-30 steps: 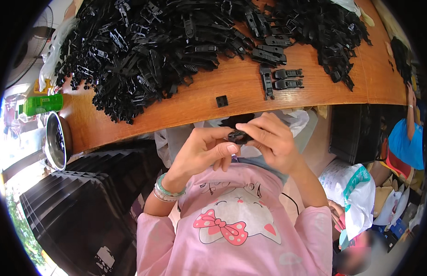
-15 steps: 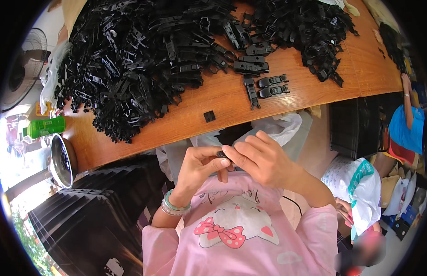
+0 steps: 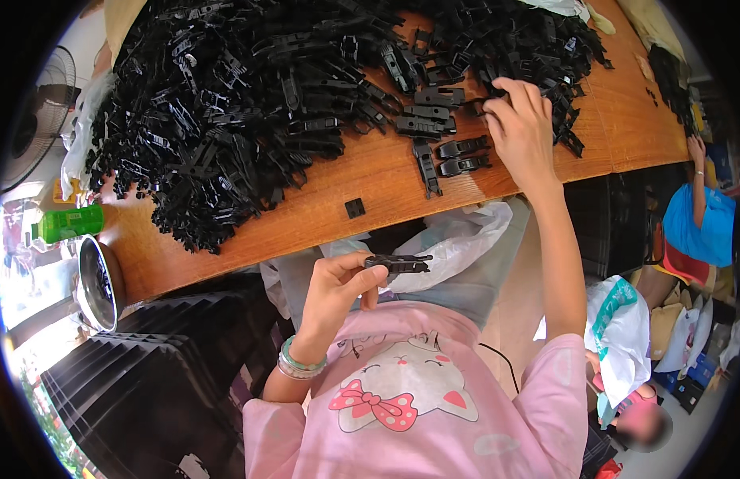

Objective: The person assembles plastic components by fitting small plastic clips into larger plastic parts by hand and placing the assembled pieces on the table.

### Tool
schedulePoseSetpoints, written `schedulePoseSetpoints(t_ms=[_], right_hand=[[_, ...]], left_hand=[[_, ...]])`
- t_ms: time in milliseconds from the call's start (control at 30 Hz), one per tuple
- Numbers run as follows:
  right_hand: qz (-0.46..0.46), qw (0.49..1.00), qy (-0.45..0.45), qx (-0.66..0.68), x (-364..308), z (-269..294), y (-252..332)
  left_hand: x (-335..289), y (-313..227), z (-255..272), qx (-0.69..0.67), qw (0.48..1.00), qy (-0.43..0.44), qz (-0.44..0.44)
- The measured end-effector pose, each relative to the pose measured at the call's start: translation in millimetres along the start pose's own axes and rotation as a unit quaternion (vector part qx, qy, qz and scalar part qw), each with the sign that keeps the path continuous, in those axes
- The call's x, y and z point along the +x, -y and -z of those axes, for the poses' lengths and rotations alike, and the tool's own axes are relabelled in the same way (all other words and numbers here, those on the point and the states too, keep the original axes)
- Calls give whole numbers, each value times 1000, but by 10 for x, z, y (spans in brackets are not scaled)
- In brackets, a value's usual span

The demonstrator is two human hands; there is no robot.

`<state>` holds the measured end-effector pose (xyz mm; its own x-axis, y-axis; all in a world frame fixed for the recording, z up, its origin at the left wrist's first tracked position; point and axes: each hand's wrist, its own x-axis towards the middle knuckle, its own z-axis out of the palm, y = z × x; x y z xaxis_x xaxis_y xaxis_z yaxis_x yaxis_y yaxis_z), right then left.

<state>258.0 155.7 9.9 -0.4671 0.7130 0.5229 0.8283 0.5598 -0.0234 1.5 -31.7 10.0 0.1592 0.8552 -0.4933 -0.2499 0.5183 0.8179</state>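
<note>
Above my lap, my left hand (image 3: 342,291) pinches a slim black plastic clip-like part (image 3: 403,264) between thumb and fingers. The part lies level, its far end pointing right. My right hand (image 3: 523,132) reaches over the table, fingers curled, with a small dark plastic piece (image 3: 473,104) at its fingertips. Just left of that hand, two black parts (image 3: 463,156) lie side by side, and another black part (image 3: 426,168) stands lengthwise beside them. Several flat black parts (image 3: 426,126) rest just beyond. A small black square piece (image 3: 355,208) sits alone near the table's front edge.
A large heap of black parts (image 3: 226,112) covers the left of the wooden table (image 3: 306,211); a smaller heap (image 3: 537,48) lies at the far right. At left are a green bottle (image 3: 71,223), a metal bowl (image 3: 86,283) and black crates (image 3: 138,375). Another person (image 3: 701,215) is at right.
My right hand has left the part in my left hand and moved up and right over the table. The left hand stays above my lap, and its part is now in full view.
</note>
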Motion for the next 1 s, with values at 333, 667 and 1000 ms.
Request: schedulePoseSetpoints(t_ms=[333,667,1000], right_hand=[[-361,688,-81,625,-414,345,318],[-316,618,160,702,-484,684,813],[-14,900,70,430,-522,558,1056]], left_hand=[[154,-115,-214,-2,1000,8,2],[188,-142,-284,-31,999,-14,-10],[108,-154,-332,-109,994,18,-20]])
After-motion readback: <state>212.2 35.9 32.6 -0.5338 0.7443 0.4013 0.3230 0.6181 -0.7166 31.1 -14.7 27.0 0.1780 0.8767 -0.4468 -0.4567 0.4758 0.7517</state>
